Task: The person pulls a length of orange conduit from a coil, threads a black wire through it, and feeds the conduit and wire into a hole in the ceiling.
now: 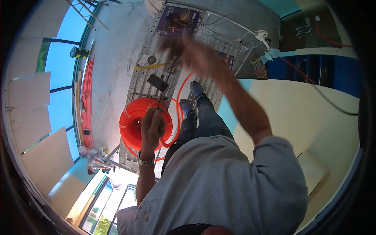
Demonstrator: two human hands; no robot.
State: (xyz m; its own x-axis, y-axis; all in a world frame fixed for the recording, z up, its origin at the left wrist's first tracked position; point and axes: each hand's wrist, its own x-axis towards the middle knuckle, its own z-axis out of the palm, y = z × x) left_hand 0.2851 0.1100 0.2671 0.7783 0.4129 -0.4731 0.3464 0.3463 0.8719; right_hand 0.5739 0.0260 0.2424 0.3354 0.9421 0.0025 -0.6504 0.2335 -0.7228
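Note:
My left hand [152, 126], with a watch on the wrist, is closed around a thin black cable [164, 87] just above an orange coil of conduit [135, 117]. The cable runs up to my right hand [178, 46], which is raised, blurred by motion, and appears to grip the cable's upper end. Both hands are over a perforated metal tray [141, 84]. My shoes [196, 89] stand on it.
Two purple boxes [178, 19] lie at the tray's far end, and a small black box [156, 82] and a yellow strip [149, 66] lie on it. Long orange conduits [88, 98] lie along the left wall. Cans [102, 150] stand nearby. White cable [262, 36] hangs at the upper right.

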